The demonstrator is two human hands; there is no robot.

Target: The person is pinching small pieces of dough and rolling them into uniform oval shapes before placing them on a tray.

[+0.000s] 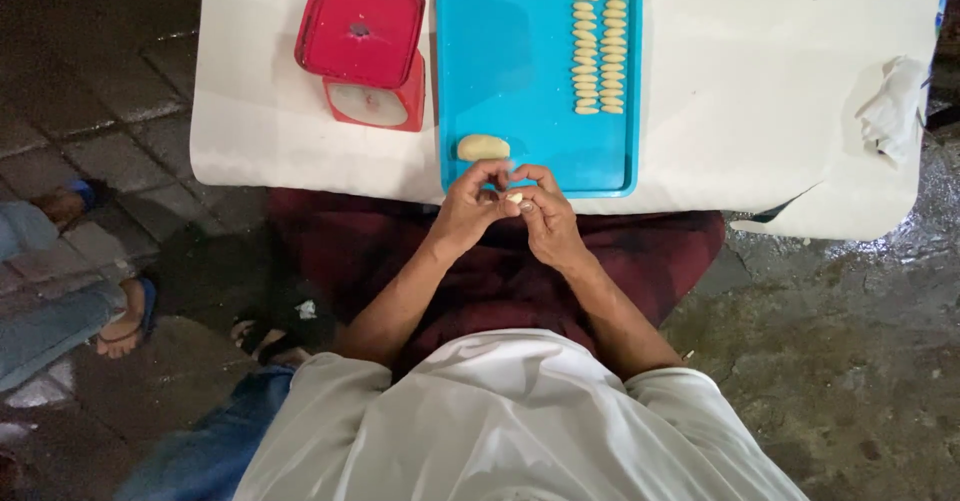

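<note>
Your left hand (470, 204) and right hand (545, 213) are pinched together on a small dough piece (514, 198), held over your lap just off the near edge of the blue tray (500, 51). Loosen either pinch and it likely falls onto your lap, not the surface (760, 81). The dough lump (483, 147) sits close to the tray's near rim; a nudge could push it off.

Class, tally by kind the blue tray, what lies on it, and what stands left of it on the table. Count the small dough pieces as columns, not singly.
Blue tray: 1
Red scale: 1
Dough lump: 1
Columns of small dough pieces: 2
Total: 5
</note>
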